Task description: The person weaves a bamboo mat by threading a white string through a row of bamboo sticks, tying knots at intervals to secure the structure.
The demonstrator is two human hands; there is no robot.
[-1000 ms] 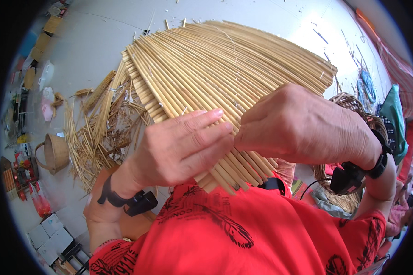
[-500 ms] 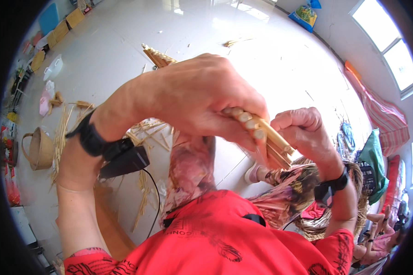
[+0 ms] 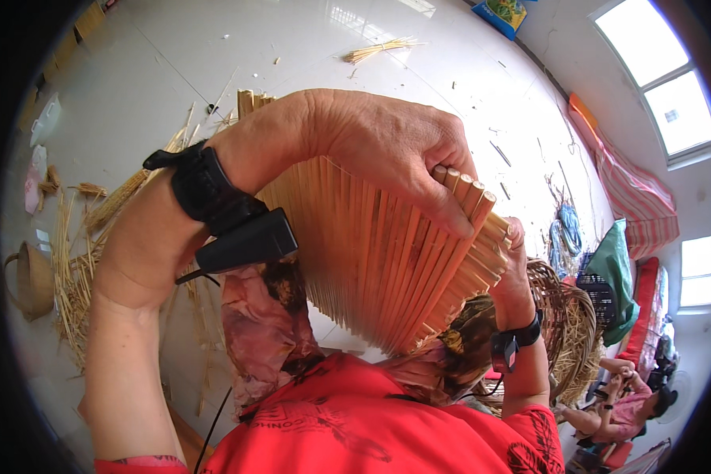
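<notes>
A mat of straight tan reed sticks (image 3: 355, 245), lined up side by side, is held up in front of my red shirt. Its broad ribbed face shows, and the cut round ends of a second layer stick out along its right edge. My left hand (image 3: 395, 150) reaches over the top, thumb pressed on the outermost sticks and fingers curled behind them. At the right edge, my right hand (image 3: 516, 257) grips beside the stick ends, its fingers partly hidden behind them. Each wrist wears a black strap with a small device.
Loose straw (image 3: 75, 276) litters the floor at left, near a woven basket (image 3: 33, 280). A small straw bundle (image 3: 379, 49) lies ahead. At right are a wicker basket (image 3: 565, 316), a green cloth (image 3: 615, 280), a striped sheet (image 3: 636, 197) and a seated person (image 3: 620, 407).
The reed mat has turned from nearly edge-on to showing its broad face. My left hand has shifted its hold over the sticks, and my right hand has moved lower behind the edge.
</notes>
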